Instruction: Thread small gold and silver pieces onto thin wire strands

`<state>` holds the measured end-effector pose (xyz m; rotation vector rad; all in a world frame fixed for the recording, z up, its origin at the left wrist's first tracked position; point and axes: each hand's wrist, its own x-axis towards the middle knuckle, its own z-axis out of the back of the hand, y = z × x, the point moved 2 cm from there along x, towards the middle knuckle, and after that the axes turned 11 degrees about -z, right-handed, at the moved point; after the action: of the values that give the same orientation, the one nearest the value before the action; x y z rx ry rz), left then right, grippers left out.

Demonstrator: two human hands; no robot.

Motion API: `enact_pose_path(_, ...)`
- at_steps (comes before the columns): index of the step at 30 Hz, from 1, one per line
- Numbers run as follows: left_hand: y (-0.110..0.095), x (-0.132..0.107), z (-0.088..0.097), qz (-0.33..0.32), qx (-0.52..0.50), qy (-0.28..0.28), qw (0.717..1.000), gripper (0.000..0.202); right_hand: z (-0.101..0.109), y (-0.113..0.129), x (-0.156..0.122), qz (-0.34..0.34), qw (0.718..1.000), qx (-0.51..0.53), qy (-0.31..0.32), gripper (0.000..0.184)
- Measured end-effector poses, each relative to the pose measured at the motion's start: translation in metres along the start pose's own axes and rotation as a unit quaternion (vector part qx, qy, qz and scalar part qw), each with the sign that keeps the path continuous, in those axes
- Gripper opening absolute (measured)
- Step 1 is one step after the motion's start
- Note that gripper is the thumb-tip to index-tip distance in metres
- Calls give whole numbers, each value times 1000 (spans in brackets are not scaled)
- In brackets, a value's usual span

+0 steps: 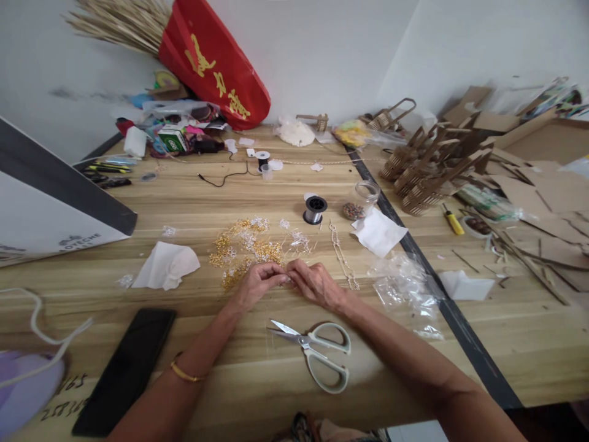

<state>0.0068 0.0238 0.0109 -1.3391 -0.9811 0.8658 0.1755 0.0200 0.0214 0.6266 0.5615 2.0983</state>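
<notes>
My left hand [262, 282] and my right hand [315, 283] meet over the middle of the wooden table, fingertips pinched close together. Whatever lies between the fingertips is too small to make out. Just beyond my left hand spreads a pile of gold and clear beads [251, 245]. Some thin pale pieces [299, 241] lie loose beyond my right hand. To the right of that hand rests a pale beaded chain [340, 255]. Scissors with white handles [304, 342] lie partly open on the table between my forearms.
A spool of thin wire [315, 210] stands beyond the beads, near a clear jar [365, 195]. White tissues [166, 265] and a black phone [126, 371] lie left. Clear plastic bags [407, 285] and small woven baskets [416, 172] are right. A red bag [216, 67] leans behind.
</notes>
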Motion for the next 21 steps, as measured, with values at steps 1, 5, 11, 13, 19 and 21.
enact_pose_path(1,0,0,0,0,2,1,1000,17,0,0,0,0,1000,-2,-2,18)
enact_pose_path(5,-2,0,-2,-5,12,-7,1000,19,0,2,1,-4,1000,8,-4,17)
enact_pose_path(11,-4,-1,-3,-36,29,-43,998,19,4,1,4,-60,994,85,23,14)
enact_pose_path(13,-4,-1,-2,-38,37,-53,997,21,4,-1,5,-69,991,108,37,14)
enact_pose_path(19,-3,-2,-1,-39,37,-59,997,21,1,-2,4,-54,993,101,38,16)
enact_pose_path(21,-1,-3,-1,-42,34,-60,997,20,0,-2,3,-42,995,85,34,17)
